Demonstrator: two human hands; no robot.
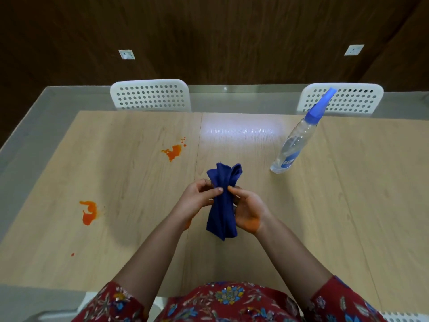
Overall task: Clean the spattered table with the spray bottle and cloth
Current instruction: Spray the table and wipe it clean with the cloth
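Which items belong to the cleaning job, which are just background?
Job: blue cloth, gripped by left hand and right hand; spray bottle; far orange spatter; near orange spatter; table.
Background: left chair; right chair; left wall socket; right wall socket.

Red floral garment [222,300] with blue and yellow blooms; short sleeves [111,303] leave both forearms bare.

Rear wall [232,31]: dark brown wood grain, bearing a left socket plate [126,54] and a right socket plate [353,50], both white. Left chair [151,95] and right chair [348,102], white with perforated backs, stand well apart. Floor [27,126] grey.
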